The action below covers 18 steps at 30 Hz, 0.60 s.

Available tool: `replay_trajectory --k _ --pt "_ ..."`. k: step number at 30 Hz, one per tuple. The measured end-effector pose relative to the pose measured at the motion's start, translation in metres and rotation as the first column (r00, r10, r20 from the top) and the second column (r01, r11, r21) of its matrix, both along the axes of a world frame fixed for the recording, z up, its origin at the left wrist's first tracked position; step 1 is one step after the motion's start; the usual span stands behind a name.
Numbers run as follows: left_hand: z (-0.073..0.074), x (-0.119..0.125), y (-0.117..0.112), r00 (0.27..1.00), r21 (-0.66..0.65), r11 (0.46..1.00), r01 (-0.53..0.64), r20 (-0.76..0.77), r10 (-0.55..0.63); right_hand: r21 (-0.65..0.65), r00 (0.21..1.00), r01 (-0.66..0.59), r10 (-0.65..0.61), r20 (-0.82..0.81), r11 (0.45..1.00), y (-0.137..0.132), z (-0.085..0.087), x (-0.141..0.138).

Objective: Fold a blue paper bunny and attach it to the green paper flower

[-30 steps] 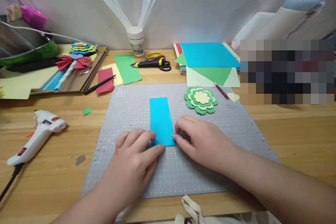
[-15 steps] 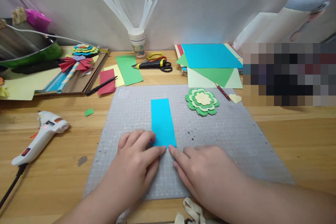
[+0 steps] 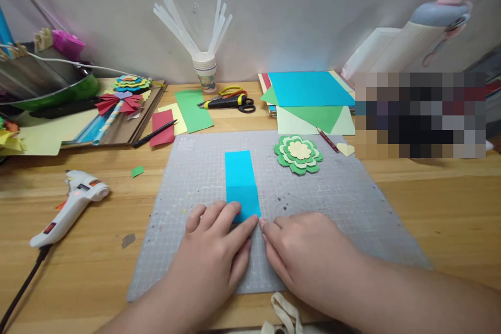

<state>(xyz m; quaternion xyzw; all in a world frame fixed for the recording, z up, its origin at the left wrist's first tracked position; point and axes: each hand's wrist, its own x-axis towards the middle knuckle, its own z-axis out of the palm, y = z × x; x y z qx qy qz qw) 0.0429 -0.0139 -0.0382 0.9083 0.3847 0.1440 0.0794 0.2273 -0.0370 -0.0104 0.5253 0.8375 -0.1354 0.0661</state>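
A blue rectangular piece of paper lies on the grey cutting mat, with a darker band across its nearer half. My left hand holds that half down, fingertips on the paper and index finger along its near edge. Closed, with the index fingertip at the near right corner of the paper, is my right hand; its other fingers are curled under and partly hidden. The two index fingertips almost meet there. Farther right on the mat rests a layered green and cream paper flower.
A white glue gun lies at left. Behind the mat are a black pen, a utility knife, stacked cups holding white sticks, and a paper stack. A pencil and cream paper heart lie right.
Both hands have shifted slightly right along the near edge of the blue paper, and the fingertips now meet at its right corner. The camera view has tilted a little.
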Motion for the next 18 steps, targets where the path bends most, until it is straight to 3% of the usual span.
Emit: replay_trajectory --k 6,14,18 --pt "-0.001 -0.005 -0.006 0.998 0.192 0.98 -0.049 -0.018 0.053 0.009 1.0 -0.008 0.008 -0.003 1.0 0.002 0.001 0.002" --pt "0.001 -0.03 -0.007 0.985 0.187 0.979 -0.082 -0.131 0.108 0.002 1.0 0.0 0.0 -0.01 1.0 0.003 0.0 0.004" --pt "0.01 -0.033 0.0 0.982 0.108 0.986 -0.129 -0.122 0.142 -0.032 1.0 0.001 -0.001 -0.014 1.0 0.003 0.003 0.004"
